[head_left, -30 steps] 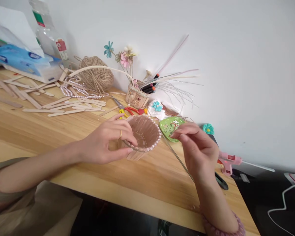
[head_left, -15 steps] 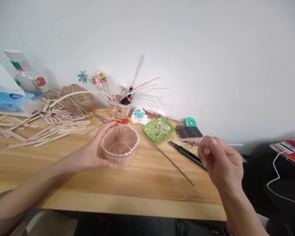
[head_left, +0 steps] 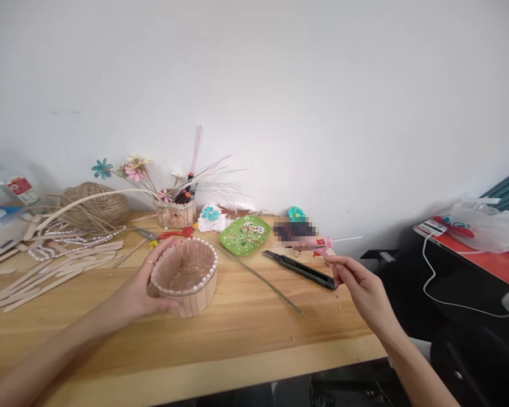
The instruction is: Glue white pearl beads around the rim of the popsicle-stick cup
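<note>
My left hand (head_left: 142, 291) is wrapped round the left side of a round cup (head_left: 195, 302) faced with wooden sticks. White pearl beads line part of its rim, and its clear inside shows from above. At the right, my right hand (head_left: 360, 288) has thumb and fingers pinched at the end of a pink glue gun (head_left: 328, 246), with a pale glue stick (head_left: 350, 238) jutting out behind. Just left of those fingers lies a black utility knife (head_left: 301, 269), its blade end pointing left. A thin green stem (head_left: 271, 285) rests between cup and knife.
Behind the cup are a green dish (head_left: 237, 246) of beads, red-handled scissors (head_left: 173, 233) and a decorated pot (head_left: 176, 215) with flowers and markers. To the left lie wooden sticks (head_left: 63, 277), a pearl string (head_left: 76, 245) and a twine ball (head_left: 95, 206). A white cable (head_left: 426, 282) hangs at right.
My right hand has come down from its raised, curled pose to the glue gun. My left hand still holds the cup. The view has swung to the right.
</note>
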Demonstrator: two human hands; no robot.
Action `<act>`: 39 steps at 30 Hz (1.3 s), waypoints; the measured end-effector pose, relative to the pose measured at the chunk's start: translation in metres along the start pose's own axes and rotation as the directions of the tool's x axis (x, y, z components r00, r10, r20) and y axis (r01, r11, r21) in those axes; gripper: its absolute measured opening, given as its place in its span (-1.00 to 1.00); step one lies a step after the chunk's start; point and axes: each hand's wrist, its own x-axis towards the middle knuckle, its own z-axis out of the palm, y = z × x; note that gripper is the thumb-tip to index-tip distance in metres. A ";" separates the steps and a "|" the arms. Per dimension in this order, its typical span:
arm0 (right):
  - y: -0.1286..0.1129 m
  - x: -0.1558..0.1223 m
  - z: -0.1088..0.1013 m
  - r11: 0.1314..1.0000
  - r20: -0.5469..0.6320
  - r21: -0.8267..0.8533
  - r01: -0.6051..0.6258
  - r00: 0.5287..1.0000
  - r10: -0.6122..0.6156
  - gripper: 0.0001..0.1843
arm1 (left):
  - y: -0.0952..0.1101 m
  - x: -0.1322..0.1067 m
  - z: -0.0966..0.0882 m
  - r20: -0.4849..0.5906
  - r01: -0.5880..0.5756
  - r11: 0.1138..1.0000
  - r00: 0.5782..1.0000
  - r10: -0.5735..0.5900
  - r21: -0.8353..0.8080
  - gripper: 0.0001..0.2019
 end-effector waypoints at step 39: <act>0.041 0.021 -0.029 0.972 -0.222 0.034 -0.232 0.947 0.234 -0.52 | -0.035 0.255 0.080 0.510 -0.431 0.723 0.851 0.126 0.540 -0.71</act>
